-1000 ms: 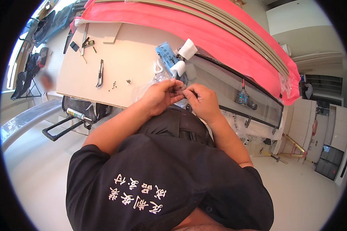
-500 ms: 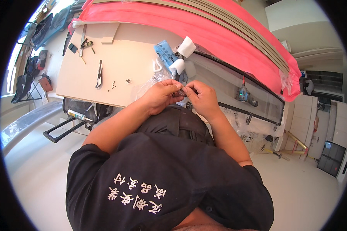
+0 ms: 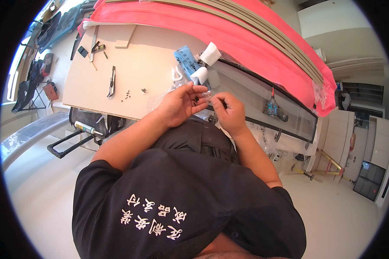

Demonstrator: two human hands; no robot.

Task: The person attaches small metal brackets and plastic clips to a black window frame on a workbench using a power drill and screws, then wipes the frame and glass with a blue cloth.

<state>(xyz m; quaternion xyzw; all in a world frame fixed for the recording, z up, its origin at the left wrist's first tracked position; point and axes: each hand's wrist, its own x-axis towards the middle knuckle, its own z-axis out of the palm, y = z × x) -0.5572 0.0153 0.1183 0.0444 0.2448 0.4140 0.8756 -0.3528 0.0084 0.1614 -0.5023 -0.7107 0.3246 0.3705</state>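
Observation:
My left hand is turned palm up, its fingers spread and slightly curled. Small dark pieces seem to lie at its fingers, too small to name. Close beside it, my right hand pinches a small clear plastic bag between thumb and forefinger, near the left fingertips. Just beyond the hands are white foam pieces, a blue printed packet and crumpled clear film. On the pale board to the left lie a utility knife and several small dark screw-like bits.
A black-framed glass panel extends right, with a red-nozzled bottle on it. Pink sheeting bearing long strips runs behind. A combination square sits far left. A white tube rests on a black bag below the board.
My hands have drawn slightly apart. The left palm has opened upward, and the clear bag now shows between them at my right fingertips.

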